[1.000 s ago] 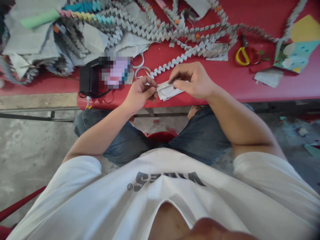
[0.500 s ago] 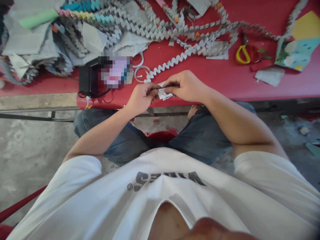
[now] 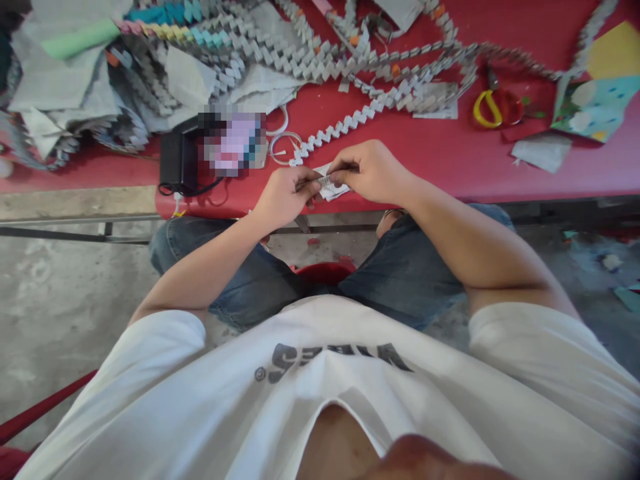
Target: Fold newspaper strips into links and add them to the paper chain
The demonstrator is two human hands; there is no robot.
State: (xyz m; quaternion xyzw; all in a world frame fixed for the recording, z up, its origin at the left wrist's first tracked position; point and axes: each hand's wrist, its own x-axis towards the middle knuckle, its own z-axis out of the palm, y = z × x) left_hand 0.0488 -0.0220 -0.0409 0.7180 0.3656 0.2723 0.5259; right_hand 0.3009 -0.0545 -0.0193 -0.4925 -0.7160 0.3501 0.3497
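Between my two hands, over the near edge of the red table, is a small folded strip of printed paper [image 3: 325,181]. My left hand [image 3: 286,193] pinches its left end between thumb and fingers. On the other side, my right hand [image 3: 373,172] grips the right end with thumb and forefinger. More white paper [image 3: 334,192] lies just under and behind the strip, partly covered by my fingers. Just beyond my hands, the end of a zigzag chain of folded paper [image 3: 333,130] rests on the table beside a coiled white cable [image 3: 285,148].
Tangled folded-paper chains [image 3: 300,57] and loose paper sheets [image 3: 55,73] cover the back and left of the red table [image 3: 425,153]. A black power adapter [image 3: 179,163] sits left, near a blurred-out object. Scissors with yellow and red handles [image 3: 493,110] and a patterned card [image 3: 595,100] lie right.
The paper between my fingers has become narrower, now a thin strip where a wider printed face showed before. Both hands have stayed in nearly the same place.
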